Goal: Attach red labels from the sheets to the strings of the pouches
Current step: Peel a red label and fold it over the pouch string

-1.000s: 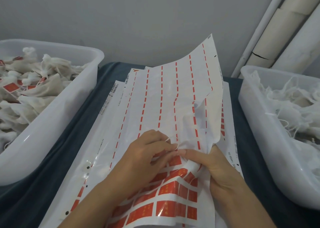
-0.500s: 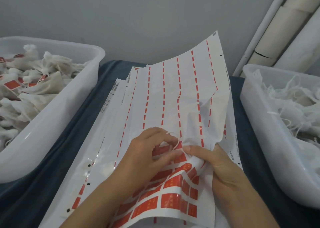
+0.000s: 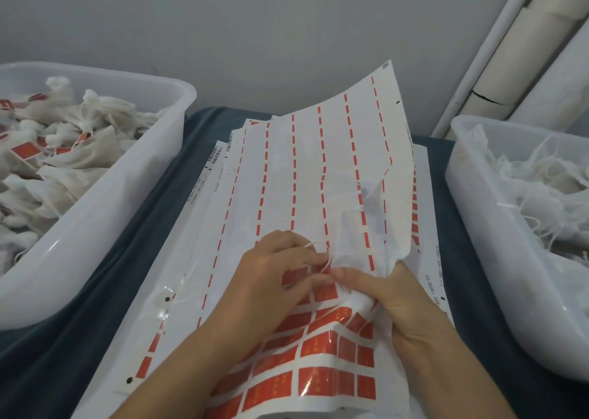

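A label sheet (image 3: 306, 170) lies across the middle, its far end curled up and mostly stripped to red dashes. Whole red labels (image 3: 318, 348) fill its near end. My left hand (image 3: 274, 281) pinches a thin white string loop (image 3: 318, 249) over the top row of labels. Its fingertips meet my right index finger there. My right hand (image 3: 395, 300) grips a white fabric pouch (image 3: 363, 240) bunched against the sheet's right edge. Whether a label is on the string is hidden by the fingers.
A white bin (image 3: 181, 97) on the left holds several pouches with red labels. A white bin (image 3: 459, 189) on the right holds plain pouches and loose strings. More sheets (image 3: 210, 176) lie under the top one on a dark blue cloth (image 3: 127, 253). Pipes (image 3: 497, 68) stand at the back right.
My hands stay at the same spot on the sheet. The left fingers have shifted on the string loop, which now stands up more plainly. The sheet's raised far end has sunk a little.
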Available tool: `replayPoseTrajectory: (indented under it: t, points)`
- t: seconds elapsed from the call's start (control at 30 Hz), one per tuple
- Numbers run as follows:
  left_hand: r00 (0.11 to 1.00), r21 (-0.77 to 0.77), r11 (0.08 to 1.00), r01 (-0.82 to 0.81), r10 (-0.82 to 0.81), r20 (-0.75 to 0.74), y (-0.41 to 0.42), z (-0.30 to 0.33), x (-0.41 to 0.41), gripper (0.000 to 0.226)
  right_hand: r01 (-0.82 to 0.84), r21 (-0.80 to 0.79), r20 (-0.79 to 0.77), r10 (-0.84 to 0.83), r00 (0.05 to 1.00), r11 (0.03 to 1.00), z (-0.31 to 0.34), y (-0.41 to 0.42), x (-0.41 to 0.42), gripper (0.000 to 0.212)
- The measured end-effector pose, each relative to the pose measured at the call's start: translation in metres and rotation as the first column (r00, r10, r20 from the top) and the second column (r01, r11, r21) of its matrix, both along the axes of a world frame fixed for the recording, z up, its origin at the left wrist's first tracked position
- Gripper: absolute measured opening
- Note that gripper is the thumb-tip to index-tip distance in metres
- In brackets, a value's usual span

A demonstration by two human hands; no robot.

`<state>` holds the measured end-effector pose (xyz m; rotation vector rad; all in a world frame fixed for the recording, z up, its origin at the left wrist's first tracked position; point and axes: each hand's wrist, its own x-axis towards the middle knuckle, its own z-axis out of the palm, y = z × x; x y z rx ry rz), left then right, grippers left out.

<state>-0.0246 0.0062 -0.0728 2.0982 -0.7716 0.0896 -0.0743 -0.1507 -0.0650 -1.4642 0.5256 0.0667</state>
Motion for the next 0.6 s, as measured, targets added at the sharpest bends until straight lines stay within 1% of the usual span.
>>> replayPoseTrajectory:
  t: [0.1,0.2,0.3,0.47,0.6]
  points:
    - [0.998,-0.073,0.997,-0.007,0.002,-0.062,0.002,0.005,0.001,0.022,-0.007,0.093,0.03,0.004,1.0,0.996,0.003,0.003,-0.003,0.052]
    - [0.992,-0.136,0.991,0.017,-0.034,-0.12,0.002,0.012,0.0,0.017,-0.015,0.193,0.047,0.007,0.999,0.981,0.004,0.004,-0.005,0.053]
    - [0.991,-0.157,0.987,0.033,-0.052,-0.119,0.001,0.012,-0.001,0.017,-0.013,0.237,0.028,0.007,1.0,0.971,0.002,0.005,-0.006,0.056]
    - [0.99,-0.203,0.978,0.037,-0.064,-0.127,0.001,0.01,-0.002,0.016,-0.025,0.259,0.043,0.014,0.999,0.966,0.001,0.005,-0.007,0.054]
    - [0.987,-0.235,0.971,0.052,-0.085,-0.136,0.002,0.012,-0.002,0.016,-0.025,0.211,0.088,0.006,0.996,0.977,0.0,0.004,-0.004,0.054]
